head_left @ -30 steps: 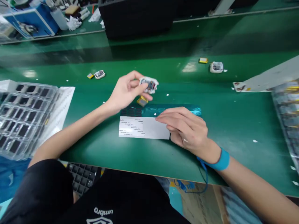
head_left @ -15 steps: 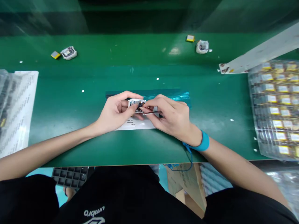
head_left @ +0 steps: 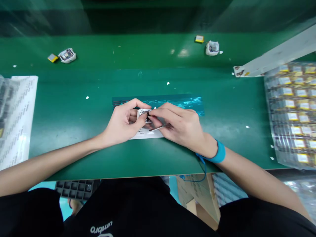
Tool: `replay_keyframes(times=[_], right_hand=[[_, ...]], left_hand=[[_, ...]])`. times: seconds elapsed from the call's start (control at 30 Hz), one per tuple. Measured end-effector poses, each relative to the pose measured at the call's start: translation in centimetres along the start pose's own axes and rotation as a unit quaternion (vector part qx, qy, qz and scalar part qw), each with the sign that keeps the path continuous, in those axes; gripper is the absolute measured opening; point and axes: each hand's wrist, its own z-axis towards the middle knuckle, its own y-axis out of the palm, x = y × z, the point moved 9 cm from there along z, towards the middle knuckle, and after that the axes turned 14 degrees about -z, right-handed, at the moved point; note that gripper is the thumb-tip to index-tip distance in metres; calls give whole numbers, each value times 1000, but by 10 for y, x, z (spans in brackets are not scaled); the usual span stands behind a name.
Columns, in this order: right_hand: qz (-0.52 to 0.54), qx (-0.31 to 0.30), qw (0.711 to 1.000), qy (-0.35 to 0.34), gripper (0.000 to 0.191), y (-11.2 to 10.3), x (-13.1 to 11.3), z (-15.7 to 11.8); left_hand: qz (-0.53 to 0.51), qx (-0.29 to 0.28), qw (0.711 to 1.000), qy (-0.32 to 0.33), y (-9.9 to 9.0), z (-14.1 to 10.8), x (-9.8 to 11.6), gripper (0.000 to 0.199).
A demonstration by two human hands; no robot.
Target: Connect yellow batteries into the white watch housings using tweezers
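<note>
A green work mat [head_left: 74, 131] fills most of the frame. At the right edge lies a clear blister tray [head_left: 291, 112] packed with small yellow-labelled cells; at the left edge a printed white sheet [head_left: 17, 115] lies under another clear tray. Along the upper part of the frame two more units wait: a white casing [head_left: 66, 55] with a yellow cell [head_left: 52, 58] just beside it at upper left, and a second casing [head_left: 212, 47] with its own yellow cell [head_left: 199, 39] at upper centre-right.

At frame centre a shiny teal strip [head_left: 182, 102] and a white label sheet [head_left: 148, 133] lie under the hands. The left hand [head_left: 123, 121] is closed around a small white device casing [head_left: 143, 113], gripping it by its sides just above the label sheet. The right hand [head_left: 180, 126], with a blue wrist strap [head_left: 219, 152] on its wrist, is pinched on thin metal tweezers [head_left: 159, 126], fingertips brought together over the open face of the casing. The two hands touch.

The step in hand looks like fine work inside the casing, seating or positioning a small part. What the tweezer tips hold is too small to tell. The next move probably calls for a steady left grip and a light, exact press from the right fingertips.
</note>
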Motion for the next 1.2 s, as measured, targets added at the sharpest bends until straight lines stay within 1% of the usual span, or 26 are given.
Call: replay_keyframes(times=[0.07, 0.13, 0.3, 0.47, 0.6, 0.7, 0.77, 0.8, 0.87, 0.93, 1.0, 1.07, 1.1, 1.13, 1.2], right_hand=[[2, 7, 1000, 3, 12, -3, 1, 2], [29, 25, 999, 11, 13, -7, 3, 3], [103, 32, 994, 31, 8, -7, 14, 6], [125, 77, 988, 49, 6, -12, 17, 7], [137, 84, 985, 70, 11, -13, 19, 8], [136, 88, 984, 69, 9, -13, 19, 7], [114, 100, 988, 40, 7, -15, 16, 5], [91, 100, 991, 18, 9, -16, 14, 4], [34, 83, 996, -27, 18, -18, 8, 2], [-41, 57, 995, -75, 24, -21, 3, 1], [-125, 36, 981, -142, 25, -23, -5, -1], [-195, 26, 960, -201, 26, -21, -12, -4], [-219, 30, 953, -207, 26, -20, -12, -4], [-235, 42, 952, -190, 26, -20, -8, -2], [-254, 75, 957, -116, 28, -23, 5, 2]], left_hand=[[2, -3, 1000, 2, 0, 0, 1, 16], [0, -3, 1000, 10, -1, 1, 2, 18], [0, -12, 1000, 18, -2, 0, 4, 18], [15, -41, 999, 16, 1, 0, 6, 23], [15, -63, 998, 18, 3, 0, 8, 18], [9, -72, 997, 19, 4, 0, 10, 15], [10, -79, 997, 24, 5, -1, 11, 13], [16, -80, 996, 25, 5, -1, 12, 12], [32, -75, 996, 22, 3, -2, 11, 11], [40, -70, 997, 13, 2, -2, 10, 11], [34, -76, 997, 2, 3, -2, 8, 12], [21, -86, 996, -4, 6, -3, 7, 12], [15, -89, 996, -3, 7, -3, 8, 11], [11, -90, 996, -3, 8, -3, 8, 10], [8, -82, 997, 0, 8, -3, 8, 10]])
